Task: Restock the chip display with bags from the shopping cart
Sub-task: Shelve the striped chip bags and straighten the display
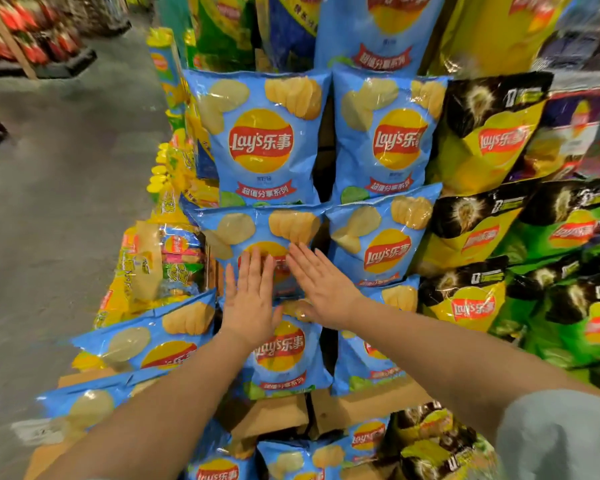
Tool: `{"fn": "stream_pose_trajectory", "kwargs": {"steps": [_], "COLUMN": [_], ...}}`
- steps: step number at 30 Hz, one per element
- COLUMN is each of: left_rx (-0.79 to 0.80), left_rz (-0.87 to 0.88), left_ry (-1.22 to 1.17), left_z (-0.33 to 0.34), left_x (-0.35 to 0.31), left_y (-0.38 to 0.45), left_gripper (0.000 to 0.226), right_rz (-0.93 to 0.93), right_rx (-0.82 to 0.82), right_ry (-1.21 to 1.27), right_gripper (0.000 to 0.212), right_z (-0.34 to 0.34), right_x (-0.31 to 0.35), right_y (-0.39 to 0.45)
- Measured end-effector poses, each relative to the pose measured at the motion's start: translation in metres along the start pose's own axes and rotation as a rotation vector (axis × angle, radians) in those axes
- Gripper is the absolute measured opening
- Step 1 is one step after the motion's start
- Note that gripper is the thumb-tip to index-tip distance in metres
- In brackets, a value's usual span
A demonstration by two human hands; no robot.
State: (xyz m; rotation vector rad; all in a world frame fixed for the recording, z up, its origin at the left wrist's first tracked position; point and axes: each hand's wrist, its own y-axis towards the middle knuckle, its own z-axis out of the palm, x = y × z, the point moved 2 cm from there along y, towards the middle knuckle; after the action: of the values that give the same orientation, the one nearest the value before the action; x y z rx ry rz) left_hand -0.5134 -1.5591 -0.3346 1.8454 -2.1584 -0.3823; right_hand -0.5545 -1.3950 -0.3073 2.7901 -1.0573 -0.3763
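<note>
Two flat hands are pressing one shiny blue plastic chip bag (257, 230) in the packed display's middle row; grey floor (66, 185) is lying open at left; left hand (250, 299) and right hand (323, 289) are spreading straight fingers, gripping nothing.

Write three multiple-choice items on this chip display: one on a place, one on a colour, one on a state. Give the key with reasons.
1. Where are both hands placed?
A. On a blue bag in the display's left column
B. On a cart handle
C. On the floor

2. What colour are the bags right of the blue ones?
A. Red and white
B. Black and yellow
C. Pink

3. How are the fingers?
A. Curled in fists
B. Pinching a corner
C. Straight, flat on the bag

Key: A, the left hand and right hand press the blue bag. B, the black and yellow bags flank the blue stack. C, both palms lie flat.
</note>
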Motion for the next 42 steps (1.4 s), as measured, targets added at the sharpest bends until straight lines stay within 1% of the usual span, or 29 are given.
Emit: {"fn": "stream_pose_trajectory", "kwargs": {"steps": [1, 2, 3, 5, 7, 8, 10, 12, 14, 15, 17, 19, 22, 24, 26, 27, 29, 30, 32, 34, 36, 39, 42], "left_rx": [-0.001, 0.001, 0.029, 0.132, 0.162, 0.162, 0.136, 0.078, -0.013, -0.045, -0.076, -0.068, -0.010, 0.037, 0.066, 0.070, 0.100, 0.120, 0.114, 0.188, 0.266, 0.307, 0.340], "left_rz": [-0.026, -0.054, -0.079, -0.077, -0.063, -0.064, -0.087, -0.082, -0.043, -0.019, 0.043, 0.112, 0.187, 0.204, 0.205, 0.200, 0.183, 0.154, 0.080, 0.005, -0.030, -0.047, -0.044], "left_ry": [0.004, 0.009, 0.015, 0.062, 0.090, 0.085, 0.081, 0.070, 0.022, -0.007, -0.050, -0.073, -0.104, -0.111, -0.090, -0.067, 0.003, 0.007, -0.022, -0.030, 0.004, 0.021, 0.030], "left_z": [-0.006, -0.012, -0.016, -0.021, -0.017, -0.017, -0.019, -0.021, -0.024, -0.025, -0.025, -0.023, -0.017, -0.016, -0.015, -0.016, -0.020, -0.022, -0.030, -0.037, -0.043, -0.050, -0.055], "left_x": [0.007, 0.013, 0.020, 0.029, 0.032, 0.032, 0.030, 0.026, 0.016, 0.010, -0.011, -0.038, -0.081, -0.105, -0.121, -0.126, -0.130, -0.130, -0.129, -0.128, -0.129, -0.129, -0.128], "left_y": [0.013, 0.025, 0.035, 0.048, 0.049, 0.048, 0.047, 0.046, 0.042, 0.040, 0.033, 0.029, 0.025, 0.026, 0.029, 0.034, 0.048, 0.056, 0.072, 0.088, 0.100, 0.108, 0.110], "left_gripper": [0.134, 0.136, 0.134, 0.127, 0.120, 0.121, 0.129, 0.129, 0.121, 0.117, 0.108, 0.102, 0.099, 0.101, 0.106, 0.111, 0.116, 0.115, 0.108, 0.100, 0.095, 0.092, 0.092], "right_rz": [0.025, 0.044, 0.059, 0.046, 0.019, 0.006, -0.005, -0.019, -0.005, 0.008, 0.062, 0.077, 0.125, 0.150, 0.177, 0.204, 0.252, 0.257, 0.290, 0.363, 0.384, 0.348, 0.307], "right_rx": [0.009, 0.026, 0.044, 0.069, 0.088, 0.100, 0.168, 0.119, 0.076, 0.058, 0.091, 0.147, 0.234, 0.258, 0.286, 0.273, 0.232, 0.221, 0.263, 0.278, 0.306, 0.388, 0.379], "right_ry": [0.001, 0.005, 0.005, -0.033, -0.050, -0.053, -0.016, 0.014, 0.011, 0.005, -0.005, -0.034, -0.085, -0.092, -0.048, -0.024, 0.003, 0.001, -0.007, -0.010, 0.012, 0.086, 0.222], "right_gripper": [0.109, 0.102, 0.097, 0.091, 0.088, 0.086, 0.085, 0.086, 0.087, 0.085, 0.081, 0.086, 0.088, 0.094, 0.105, 0.106, 0.101, 0.097, 0.087, 0.080, 0.080, 0.082, 0.084], "right_z": [-0.008, -0.015, -0.019, -0.020, -0.020, -0.020, -0.024, -0.028, -0.028, -0.026, -0.026, -0.022, -0.018, -0.019, -0.021, -0.022, -0.030, -0.035, -0.047, -0.052, -0.050, -0.048, -0.058], "right_x": [-0.006, -0.011, -0.015, -0.020, -0.021, -0.022, -0.023, -0.023, -0.025, -0.027, -0.033, -0.043, -0.060, -0.071, -0.081, -0.090, -0.106, -0.115, -0.130, -0.146, -0.158, -0.169, -0.178], "right_y": [0.010, 0.018, 0.025, 0.031, 0.033, 0.033, 0.034, 0.029, 0.016, 0.007, -0.017, -0.045, -0.085, -0.106, -0.120, -0.122, -0.119, -0.114, -0.100, -0.084, -0.069, -0.060, -0.060]}}
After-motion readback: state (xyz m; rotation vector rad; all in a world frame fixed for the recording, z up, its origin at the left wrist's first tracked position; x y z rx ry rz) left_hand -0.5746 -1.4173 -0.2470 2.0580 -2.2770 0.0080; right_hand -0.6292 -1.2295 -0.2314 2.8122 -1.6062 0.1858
